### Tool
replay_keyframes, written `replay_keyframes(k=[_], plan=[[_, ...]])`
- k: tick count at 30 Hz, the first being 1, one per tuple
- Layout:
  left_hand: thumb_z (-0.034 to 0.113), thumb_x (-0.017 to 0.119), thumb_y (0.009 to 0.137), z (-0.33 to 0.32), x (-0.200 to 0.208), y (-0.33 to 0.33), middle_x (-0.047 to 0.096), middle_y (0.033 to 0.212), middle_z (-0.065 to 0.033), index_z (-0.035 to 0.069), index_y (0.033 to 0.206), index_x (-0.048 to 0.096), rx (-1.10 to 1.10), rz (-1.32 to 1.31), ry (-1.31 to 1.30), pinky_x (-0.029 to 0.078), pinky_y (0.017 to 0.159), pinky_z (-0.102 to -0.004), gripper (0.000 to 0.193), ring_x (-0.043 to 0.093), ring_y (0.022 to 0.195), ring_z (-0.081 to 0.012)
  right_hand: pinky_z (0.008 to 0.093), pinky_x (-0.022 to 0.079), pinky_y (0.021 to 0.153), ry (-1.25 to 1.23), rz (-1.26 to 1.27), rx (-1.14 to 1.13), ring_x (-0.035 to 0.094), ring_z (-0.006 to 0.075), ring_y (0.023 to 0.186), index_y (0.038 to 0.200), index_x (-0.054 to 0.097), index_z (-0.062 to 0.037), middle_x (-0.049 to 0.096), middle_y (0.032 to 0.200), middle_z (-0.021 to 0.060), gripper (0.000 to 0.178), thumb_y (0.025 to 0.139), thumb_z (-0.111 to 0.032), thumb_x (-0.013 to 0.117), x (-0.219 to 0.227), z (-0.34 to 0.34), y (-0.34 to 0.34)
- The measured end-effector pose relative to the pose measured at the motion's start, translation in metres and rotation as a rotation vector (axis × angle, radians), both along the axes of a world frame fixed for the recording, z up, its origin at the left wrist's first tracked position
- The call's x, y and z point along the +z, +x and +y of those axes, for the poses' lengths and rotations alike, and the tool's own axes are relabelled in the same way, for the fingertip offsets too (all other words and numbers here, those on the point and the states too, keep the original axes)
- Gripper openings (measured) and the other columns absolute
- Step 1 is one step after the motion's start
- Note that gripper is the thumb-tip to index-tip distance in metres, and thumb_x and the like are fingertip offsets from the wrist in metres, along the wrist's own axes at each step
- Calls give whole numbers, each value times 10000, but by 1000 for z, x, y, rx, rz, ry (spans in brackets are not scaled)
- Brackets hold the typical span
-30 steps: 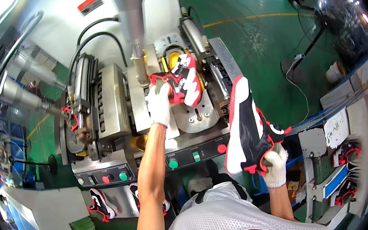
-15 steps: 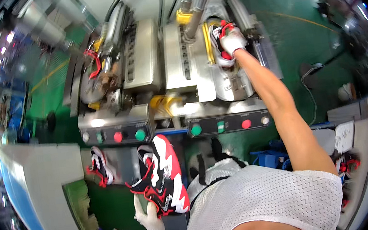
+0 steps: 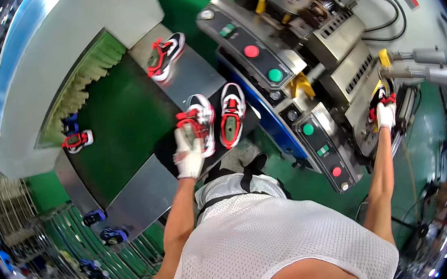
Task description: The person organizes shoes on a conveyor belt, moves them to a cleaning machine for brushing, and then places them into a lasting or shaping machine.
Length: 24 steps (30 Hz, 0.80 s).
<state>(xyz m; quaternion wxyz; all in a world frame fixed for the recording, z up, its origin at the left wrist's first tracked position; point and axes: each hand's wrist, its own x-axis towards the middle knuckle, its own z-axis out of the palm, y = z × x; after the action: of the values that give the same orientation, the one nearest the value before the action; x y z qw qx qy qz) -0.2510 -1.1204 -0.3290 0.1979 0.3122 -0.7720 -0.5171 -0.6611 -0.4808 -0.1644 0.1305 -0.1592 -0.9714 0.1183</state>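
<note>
My left hand [image 3: 188, 153], in a white knit glove, is at the collar of a black, white and red sneaker [image 3: 206, 120], its fingers gripping the heel end and a little blurred. Close beside that shoe, on the right, lies a matching sneaker [image 3: 232, 113] with its opening up. Far off to the right, my gloved right hand [image 3: 386, 114] reaches into the pressing machine [image 3: 352, 83]. It grips another black and red sneaker [image 3: 376, 101] sitting in the machine's right station; the glove hides part of that shoe.
A matching sneaker [image 3: 166, 56] rests on the metal ledge [image 3: 195, 85] by the green conveyor belt [image 3: 121, 112]. One more red shoe [image 3: 77, 140] sits near the fringed tunnel opening. Control panels [image 3: 251, 51] with red and green buttons line the machine's front. A wire rack [image 3: 111, 262] stands lower left.
My view has swung left toward the conveyor. The sneaker in my left hand has come down beside another one on the ledge. My right hand stays at the shoe in the machine.
</note>
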Motion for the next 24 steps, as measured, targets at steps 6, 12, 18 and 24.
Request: replay_keyframes(k=[6, 12, 18, 24], plan=[[127, 724, 815, 21, -34, -1, 517, 1353, -294, -51, 1478, 352, -129, -80, -258, 435, 1087, -470, 781, 525, 1265, -464, 437, 298, 1223, 143, 249, 546, 331, 384, 1501, 1569, 272, 54, 316, 1624, 258, 753, 924, -131, 615, -30, -254, 184], [502, 696, 887, -65, 19, 16, 335, 1594, -289, -27, 1579, 252, -713, -245, 2, 296, 1226, -433, 978, 358, 1483, -403, 472, 246, 1241, 693, -247, 371, 302, 466, 1488, 1546, 246, 129, 284, 1603, 338, 941, 804, -244, 689, -170, -248, 217], [217, 635, 948, -272, -48, 57, 598, 1358, -242, -10, 1338, 579, -64, -234, -322, 435, 1110, -466, 456, 561, 1273, -407, 421, 202, 1262, 425, -326, 384, 210, 399, 1551, 1609, 174, 37, 206, 1662, 283, 1029, 834, -324, 746, -95, -282, 259], [116, 582, 958, -468, -43, 86, 563, 1406, -131, 115, 1366, 565, 46, -231, -669, 419, 1072, -534, 408, 504, 1326, -349, 427, 424, 1117, 505, -543, 311, 542, 401, 1329, 1576, 259, 40, 447, 1541, 268, 943, 822, -238, 752, -110, -268, 373]])
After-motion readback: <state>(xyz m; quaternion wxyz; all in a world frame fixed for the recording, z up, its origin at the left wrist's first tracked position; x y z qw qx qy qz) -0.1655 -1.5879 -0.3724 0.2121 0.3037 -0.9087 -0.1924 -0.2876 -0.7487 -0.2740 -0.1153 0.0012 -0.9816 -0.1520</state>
